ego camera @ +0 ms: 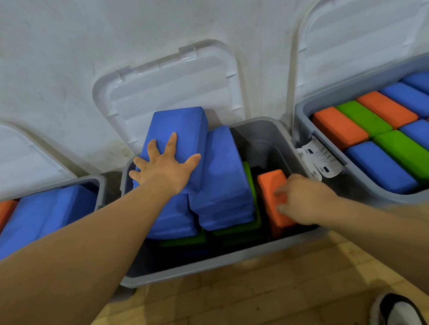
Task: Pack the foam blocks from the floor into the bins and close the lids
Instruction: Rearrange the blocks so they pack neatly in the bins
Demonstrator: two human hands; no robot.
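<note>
Right grip (301,199): curled round the orange block (270,184), bit blurry
Left grip (165,169): my fingers flat and spread on a blue block (180,124)
Bin (212,267): lid (169,86) up

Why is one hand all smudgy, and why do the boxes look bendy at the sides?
Head view: the right hand holding the orange block is smeared, probably from moving, while the left hand flat on the blue block is sharp; the wide lens bends the right bin and its lid; the middle bin is shadowy inside.
</note>
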